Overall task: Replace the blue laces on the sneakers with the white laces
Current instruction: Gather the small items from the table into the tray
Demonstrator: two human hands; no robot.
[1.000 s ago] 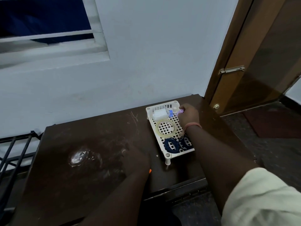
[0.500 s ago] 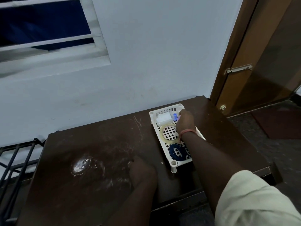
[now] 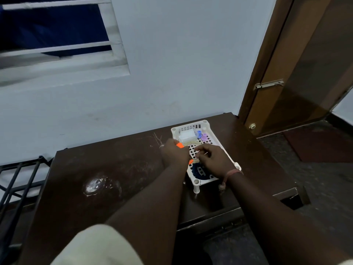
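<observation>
The left hand [image 3: 174, 153] is closed around a small orange tool [image 3: 179, 145] at the left edge of the white tray [image 3: 207, 125]. Just beside it the right hand [image 3: 214, 159] hovers over the tray, fingers curled – pinching something thin, it seems, though I cannot tell what. A dark blue coil [image 3: 199, 172], probably the blue laces, lies at the tray's near end – no sneakers in view. The risk: two hands crowding a light, legged tray could tip it and scatter its contents.
</observation>
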